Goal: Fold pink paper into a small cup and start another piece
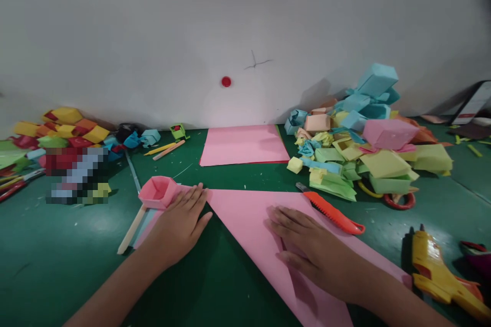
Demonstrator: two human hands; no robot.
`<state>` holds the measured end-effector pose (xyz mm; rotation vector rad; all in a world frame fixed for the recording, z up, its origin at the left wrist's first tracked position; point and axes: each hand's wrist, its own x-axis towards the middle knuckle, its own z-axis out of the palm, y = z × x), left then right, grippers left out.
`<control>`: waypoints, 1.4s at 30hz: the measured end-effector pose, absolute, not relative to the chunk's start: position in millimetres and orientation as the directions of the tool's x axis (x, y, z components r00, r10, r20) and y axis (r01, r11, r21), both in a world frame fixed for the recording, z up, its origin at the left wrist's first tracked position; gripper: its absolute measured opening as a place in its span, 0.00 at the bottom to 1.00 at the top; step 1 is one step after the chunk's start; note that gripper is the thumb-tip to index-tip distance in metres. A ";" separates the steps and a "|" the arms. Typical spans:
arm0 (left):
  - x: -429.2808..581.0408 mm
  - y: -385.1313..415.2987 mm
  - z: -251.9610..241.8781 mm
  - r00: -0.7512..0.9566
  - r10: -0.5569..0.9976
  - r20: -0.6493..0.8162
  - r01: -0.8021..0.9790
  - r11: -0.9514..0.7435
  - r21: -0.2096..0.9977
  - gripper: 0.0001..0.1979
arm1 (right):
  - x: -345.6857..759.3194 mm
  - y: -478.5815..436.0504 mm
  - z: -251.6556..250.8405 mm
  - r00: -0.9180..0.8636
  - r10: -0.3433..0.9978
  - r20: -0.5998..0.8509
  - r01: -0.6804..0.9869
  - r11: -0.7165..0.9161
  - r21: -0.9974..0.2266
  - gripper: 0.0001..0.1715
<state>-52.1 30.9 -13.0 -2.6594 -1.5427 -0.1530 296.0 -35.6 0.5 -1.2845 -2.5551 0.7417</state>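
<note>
A large sheet of pink paper (pixel 245 225) lies at a slant on the green table. My right hand (pixel 307 245) rests on it, fingers stretched out. A red utility knife (pixel 333 212) lies along the sheet's far edge, beyond that hand. My left hand (pixel 182 225) is spread flat at the sheet's left corner, on pink paper partly hidden beneath it. Touching or close to its fingers is a small pink folded paper box (pixel 158 193). A wooden stick (pixel 131 230) and a light blue strip lie under or beside the box.
A stack of pink paper (pixel 245 145) lies by the white wall. Folded paper pieces (pixel 383 163) are heaped at right, over red-handled scissors (pixel 401 201). A yellow glue gun (pixel 431 265) stands at front right. More paper shapes (pixel 69 127) and pencils (pixel 164 148) lie at left.
</note>
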 end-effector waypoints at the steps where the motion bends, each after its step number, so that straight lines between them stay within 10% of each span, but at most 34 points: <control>1: -52.7 31.0 -13.3 0.493 0.861 0.125 0.869 -0.495 -0.017 0.32 | 296.1 -35.6 -0.2 -0.610 0.790 -0.057 0.699 0.503 -0.508 0.36; 42: -37.5 14.7 -1.4 0.369 0.888 0.273 0.924 -0.383 -0.002 0.23 | 296.7 -35.4 -0.5 -0.613 0.789 -0.030 0.696 0.523 -0.492 0.36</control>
